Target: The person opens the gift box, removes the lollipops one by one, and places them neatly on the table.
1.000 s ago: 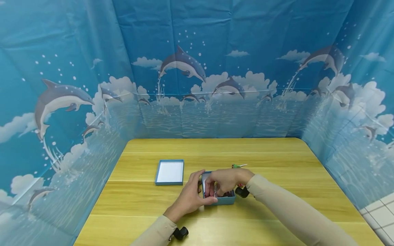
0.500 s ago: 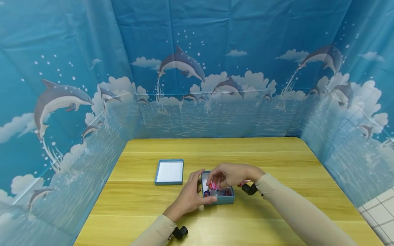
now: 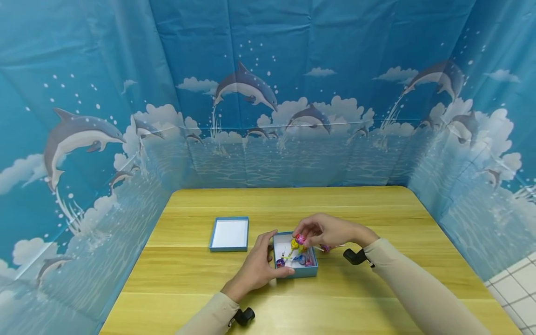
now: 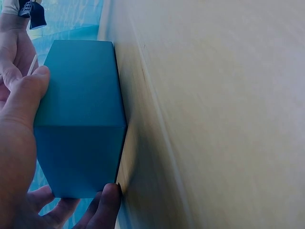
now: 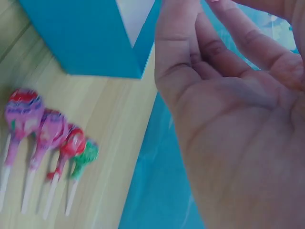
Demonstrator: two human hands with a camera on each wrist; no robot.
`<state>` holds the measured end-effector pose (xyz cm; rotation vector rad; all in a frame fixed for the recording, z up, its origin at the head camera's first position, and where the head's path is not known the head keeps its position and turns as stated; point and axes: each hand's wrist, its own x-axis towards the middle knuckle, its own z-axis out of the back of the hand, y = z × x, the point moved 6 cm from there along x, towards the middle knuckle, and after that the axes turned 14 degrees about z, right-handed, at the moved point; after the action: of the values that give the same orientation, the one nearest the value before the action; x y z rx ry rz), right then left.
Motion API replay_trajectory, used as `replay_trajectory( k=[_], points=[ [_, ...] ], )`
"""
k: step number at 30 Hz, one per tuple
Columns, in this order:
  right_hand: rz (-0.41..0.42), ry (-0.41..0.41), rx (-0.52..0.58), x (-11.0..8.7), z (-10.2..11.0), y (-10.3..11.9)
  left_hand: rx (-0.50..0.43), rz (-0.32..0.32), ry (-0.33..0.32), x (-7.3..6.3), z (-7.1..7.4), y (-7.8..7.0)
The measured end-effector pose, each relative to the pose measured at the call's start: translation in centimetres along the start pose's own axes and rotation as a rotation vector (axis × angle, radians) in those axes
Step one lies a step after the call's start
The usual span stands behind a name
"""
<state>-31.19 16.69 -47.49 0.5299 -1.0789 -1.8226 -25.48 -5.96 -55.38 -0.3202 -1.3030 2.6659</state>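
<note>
In the head view a blue box with a white inside stands on the table, uncovered. My left hand grips its left side, thumb at the front wall and fingers round the far side; the left wrist view shows the same hold. Over the box's back right part, my right hand pinches a pink and red lollipop by its wrapped head. Inside lie a yellow lollipop, a purple lollipop, a blue lollipop and a pinkish wrapper. The right fingertips are cut off in the right wrist view.
A blue lid, white inside up, lies left of the box. Several lollipops lie in a row right of the box, among them a purple-pink lollipop and a green lollipop. A dolphin-print curtain surrounds the table.
My right hand has risen out of the box and moved right and back, bringing up the pink lollipop. The box's contents are now visible. My left hand keeps its hold.
</note>
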Motion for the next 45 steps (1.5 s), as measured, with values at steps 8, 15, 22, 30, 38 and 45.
replay_trajectory(
  k=[8,15,22,30,38,45],
  points=[
    [-0.024,-0.092,0.000,-2.4,1.2,-1.0,-0.014,0.017,0.012,-0.1,0.1,0.0],
    [-0.044,-0.187,-0.017,-4.5,1.9,-2.2,-0.015,0.023,0.019,-0.1,0.0,0.1],
    [-0.050,-0.221,-0.096,-6.4,2.0,-3.6,-0.002,0.021,0.009,-0.1,0.0,0.1],
    [-0.094,-0.273,-0.179,-8.0,1.4,-4.5,-0.001,0.027,0.011,0.0,0.0,0.0],
    [-0.079,-0.293,-0.288,-8.6,0.6,-5.3,0.010,0.025,0.004,-0.1,0.0,-0.1],
    [-0.063,-0.295,-0.315,-9.1,-0.1,-5.6,0.013,0.026,0.005,0.0,0.0,-0.1]
  ],
)
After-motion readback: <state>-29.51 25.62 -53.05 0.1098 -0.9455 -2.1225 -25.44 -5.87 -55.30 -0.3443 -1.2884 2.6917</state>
